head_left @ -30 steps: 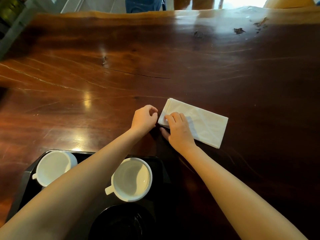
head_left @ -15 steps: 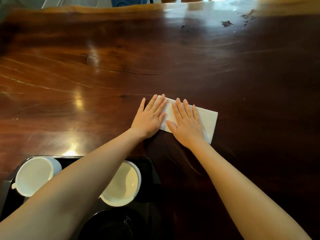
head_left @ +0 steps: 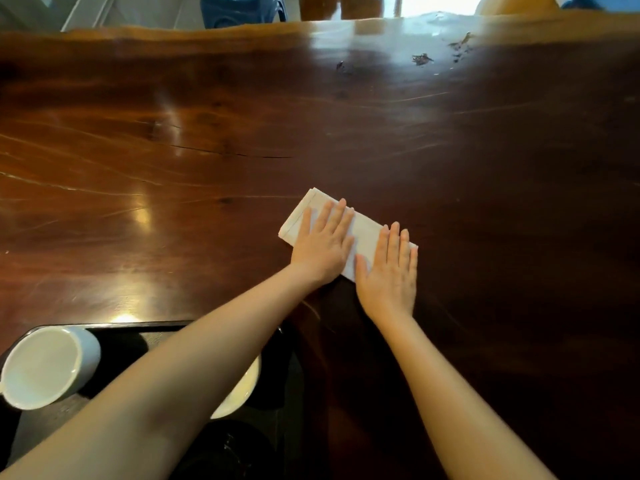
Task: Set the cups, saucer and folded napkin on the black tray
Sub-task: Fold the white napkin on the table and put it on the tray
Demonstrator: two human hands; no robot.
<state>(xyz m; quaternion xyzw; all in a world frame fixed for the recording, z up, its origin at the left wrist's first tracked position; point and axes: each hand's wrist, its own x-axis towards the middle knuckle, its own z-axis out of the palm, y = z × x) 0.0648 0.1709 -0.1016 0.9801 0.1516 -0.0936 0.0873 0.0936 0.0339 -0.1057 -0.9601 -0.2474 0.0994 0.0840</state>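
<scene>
Wide bare dark polished wooden tabletop (head_left: 346, 126) stretches beyond the folded white cloth napkin (head_left: 363, 230). The black tray (head_left: 114, 327) at the near edge holds two white ceramic cups (head_left: 45, 368) (one half-hidden). Left hand (head_left: 320, 247) and right hand (head_left: 389, 275) press flat on the napkin, fingers spread.

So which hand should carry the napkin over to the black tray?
Probably the left hand. Both hands lie flat on the napkin, but the black tray sits near-left, on the left arm's side. The right hand would have to cross over it.
</scene>
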